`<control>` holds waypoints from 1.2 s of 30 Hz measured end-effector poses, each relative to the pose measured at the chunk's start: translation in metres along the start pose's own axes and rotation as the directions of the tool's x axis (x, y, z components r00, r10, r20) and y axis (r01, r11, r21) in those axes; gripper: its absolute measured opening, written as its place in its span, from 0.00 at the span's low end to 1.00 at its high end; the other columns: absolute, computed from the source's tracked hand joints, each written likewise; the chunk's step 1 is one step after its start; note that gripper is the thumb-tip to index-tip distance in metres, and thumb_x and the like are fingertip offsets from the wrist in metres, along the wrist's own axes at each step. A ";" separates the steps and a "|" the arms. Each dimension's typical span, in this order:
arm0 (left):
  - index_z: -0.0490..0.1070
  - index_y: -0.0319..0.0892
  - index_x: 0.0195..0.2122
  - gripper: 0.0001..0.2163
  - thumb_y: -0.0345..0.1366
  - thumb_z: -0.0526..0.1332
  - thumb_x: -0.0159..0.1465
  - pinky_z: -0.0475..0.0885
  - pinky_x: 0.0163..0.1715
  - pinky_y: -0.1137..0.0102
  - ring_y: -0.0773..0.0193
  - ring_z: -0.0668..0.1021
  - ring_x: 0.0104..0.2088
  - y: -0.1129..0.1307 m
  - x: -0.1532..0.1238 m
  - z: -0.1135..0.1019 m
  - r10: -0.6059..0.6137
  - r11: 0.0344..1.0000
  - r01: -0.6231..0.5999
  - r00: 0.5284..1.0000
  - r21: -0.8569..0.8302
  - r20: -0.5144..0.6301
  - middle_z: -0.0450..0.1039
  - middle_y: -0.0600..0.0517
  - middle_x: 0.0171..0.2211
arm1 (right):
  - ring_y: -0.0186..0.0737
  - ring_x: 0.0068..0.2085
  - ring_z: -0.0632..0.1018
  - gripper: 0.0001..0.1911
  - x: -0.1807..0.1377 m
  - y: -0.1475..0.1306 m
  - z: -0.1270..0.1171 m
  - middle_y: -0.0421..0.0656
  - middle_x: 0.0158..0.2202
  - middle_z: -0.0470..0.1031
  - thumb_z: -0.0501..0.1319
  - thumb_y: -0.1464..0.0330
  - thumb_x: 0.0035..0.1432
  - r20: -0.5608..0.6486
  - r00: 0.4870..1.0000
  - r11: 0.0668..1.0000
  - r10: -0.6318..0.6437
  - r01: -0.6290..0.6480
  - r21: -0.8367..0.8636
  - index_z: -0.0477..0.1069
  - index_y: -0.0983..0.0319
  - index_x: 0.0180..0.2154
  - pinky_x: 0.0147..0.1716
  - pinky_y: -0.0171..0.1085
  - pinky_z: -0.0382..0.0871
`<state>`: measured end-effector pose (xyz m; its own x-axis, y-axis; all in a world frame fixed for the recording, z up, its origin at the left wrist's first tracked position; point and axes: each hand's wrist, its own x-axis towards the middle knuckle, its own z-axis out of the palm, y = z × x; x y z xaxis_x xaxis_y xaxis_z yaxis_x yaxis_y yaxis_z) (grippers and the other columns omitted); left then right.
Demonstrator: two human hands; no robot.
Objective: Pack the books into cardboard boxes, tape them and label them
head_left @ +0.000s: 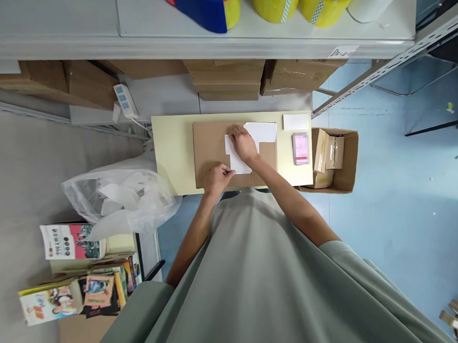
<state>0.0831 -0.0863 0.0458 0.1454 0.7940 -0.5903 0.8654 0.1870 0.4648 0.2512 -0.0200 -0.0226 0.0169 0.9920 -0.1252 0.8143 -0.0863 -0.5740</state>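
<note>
A brown cardboard sheet [208,147] lies on a pale yellow tabletop [174,154], and a flat white cut-out card [239,163] with stepped edges rests on it. My left hand [217,179] is closed, thumb and fingertips pinching the card's lower left corner. Reaching across the card, my right hand [244,144] has its fingers bent and pressed together at the upper left edge. Its palm and wrist hide part of the card. Another white section [263,132] shows behind that hand; whether it is one piece with the card I cannot tell.
A white rectangular piece [295,121] and a pink pack [300,149] lie at the table's right. Beside it stands an open carton [345,160] holding small boxes. A plastic bag [122,192] of paper scraps hangs left, near stacked books [100,285]. Tape rolls [277,2] sit on the shelf above.
</note>
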 end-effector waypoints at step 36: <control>0.81 0.47 0.40 0.05 0.41 0.68 0.68 0.78 0.46 0.67 0.56 0.88 0.42 -0.048 -0.003 -0.021 0.057 0.988 -0.054 0.998 -0.144 0.014 0.88 0.50 0.40 | 0.52 0.49 0.79 0.09 -0.137 0.023 -0.005 0.54 0.48 0.80 0.55 0.76 0.77 0.174 0.977 0.959 -0.126 0.165 -0.232 0.73 0.60 0.48 0.52 0.47 0.78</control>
<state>0.0310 -0.0856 0.0395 0.2011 0.7954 -0.5718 0.7784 0.2246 0.5862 0.2707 -0.1572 -0.0144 -0.1868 0.9636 -0.1911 0.9182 0.1021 -0.3828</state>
